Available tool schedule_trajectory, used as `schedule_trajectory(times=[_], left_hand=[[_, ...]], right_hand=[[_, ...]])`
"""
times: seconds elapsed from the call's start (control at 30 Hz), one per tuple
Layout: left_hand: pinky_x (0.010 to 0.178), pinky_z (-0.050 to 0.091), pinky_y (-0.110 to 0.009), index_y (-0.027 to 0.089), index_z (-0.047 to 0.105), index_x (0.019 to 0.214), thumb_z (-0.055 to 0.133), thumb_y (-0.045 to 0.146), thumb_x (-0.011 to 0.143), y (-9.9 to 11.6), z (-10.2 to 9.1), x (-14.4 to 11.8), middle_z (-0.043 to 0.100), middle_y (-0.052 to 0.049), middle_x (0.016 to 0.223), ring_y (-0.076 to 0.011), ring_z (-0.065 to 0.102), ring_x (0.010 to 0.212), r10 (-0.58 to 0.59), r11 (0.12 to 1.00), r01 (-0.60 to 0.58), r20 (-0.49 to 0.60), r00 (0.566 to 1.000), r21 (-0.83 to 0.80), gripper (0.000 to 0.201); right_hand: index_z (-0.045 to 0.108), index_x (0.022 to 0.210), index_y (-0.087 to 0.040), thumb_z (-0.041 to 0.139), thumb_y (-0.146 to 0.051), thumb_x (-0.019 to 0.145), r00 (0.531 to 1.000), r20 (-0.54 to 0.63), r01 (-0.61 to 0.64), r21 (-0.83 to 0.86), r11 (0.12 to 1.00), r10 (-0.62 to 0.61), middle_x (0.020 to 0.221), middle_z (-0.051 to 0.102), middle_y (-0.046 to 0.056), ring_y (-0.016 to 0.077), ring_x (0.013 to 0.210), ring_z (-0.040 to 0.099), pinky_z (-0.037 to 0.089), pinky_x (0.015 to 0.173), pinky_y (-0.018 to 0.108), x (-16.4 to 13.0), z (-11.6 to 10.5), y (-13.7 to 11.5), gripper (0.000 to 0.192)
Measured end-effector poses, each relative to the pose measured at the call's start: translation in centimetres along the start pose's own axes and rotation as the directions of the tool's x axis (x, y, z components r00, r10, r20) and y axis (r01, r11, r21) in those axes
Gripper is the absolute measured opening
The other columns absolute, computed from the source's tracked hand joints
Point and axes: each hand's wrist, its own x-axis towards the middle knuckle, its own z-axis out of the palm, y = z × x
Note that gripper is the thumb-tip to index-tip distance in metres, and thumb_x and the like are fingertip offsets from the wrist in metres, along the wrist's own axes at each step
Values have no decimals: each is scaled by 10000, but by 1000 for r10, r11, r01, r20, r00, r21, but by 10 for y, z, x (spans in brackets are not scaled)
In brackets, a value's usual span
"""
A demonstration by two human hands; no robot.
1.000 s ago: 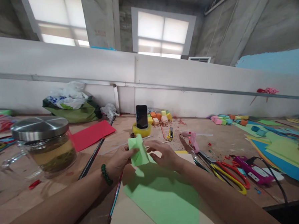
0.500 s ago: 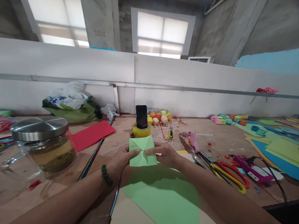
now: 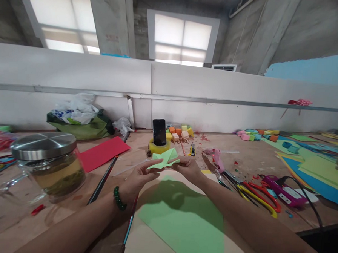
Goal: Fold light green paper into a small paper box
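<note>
Head camera, looking down over the workbench: both hands are raised a little above the table [image 3: 254, 161] and meet around a small folded green paper [image 3: 164, 159], which is held in the air just in front of the phone. The left hand [image 3: 139, 178] has its palm turned up and its fingertips pinching the paper's left edge; the right hand [image 3: 188, 167] grips the right side from above, fingers curled over it. The paper lies nearly flat between them, with creased flaps standing up. Below the hands a large green sheet [image 3: 186, 222] rests on a pale board, shadowed by the arms. A green bead bracelet [image 3: 118, 198] sits on the left wrist. Behind the paper a black phone [image 3: 159, 132] stands upright in a yellow tape roll [image 3: 158, 146], with coloured foam blocks [image 3: 180, 130] just to its right. To the left stands a glass jar with a metal lid [image 3: 44, 165], and past it a red sheet [image 3: 103, 152] lies flat. On the right are a pink glue gun [image 3: 216, 156], red and yellow scissors [image 3: 257, 197] and a purple glue gun [image 3: 281, 189], well apart from the hands.
</note>
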Motion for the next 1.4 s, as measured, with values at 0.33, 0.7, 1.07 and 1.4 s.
schedule_trajectory(times=[0.33,0.7,1.07,1.4], left_hand=[[817,476,-323,173,767,801,788,352,615,-2,7,-1,753,-58,840,-232,640,881,79,997,-77,-95,992,24,259],[645,508,-219,178,570,707,837,354,549,-3,9,1,670,28,728,-121,614,697,111,992,-121,-229,967,-33,357],[719,526,-266,229,329,1419,819,339,589,-4,9,1,719,-18,893,-166,675,809,85,987,-109,-199,976,-114,970],[619,515,-267,152,647,648,805,573,531,-2,7,1,728,-61,681,-178,680,622,-114,993,120,-162,980,23,464]], right_hand=[[707,639,-154,750,-512,670,999,42,-27,-11,1000,27,621,624,5,128,609,555,482,599,275,-2,7,-7,361],[526,965,-221,782,-419,636,989,-149,28,31,999,-23,630,623,-66,112,555,581,484,551,247,-3,14,-1,462],[469,1205,-210,815,-377,583,982,-176,-48,144,988,73,678,679,-57,139,604,638,532,613,284,2,10,1,731],[522,1043,-208,817,-332,583,970,-238,-14,150,989,49,679,681,-53,132,593,627,521,608,273,6,5,2,561]])
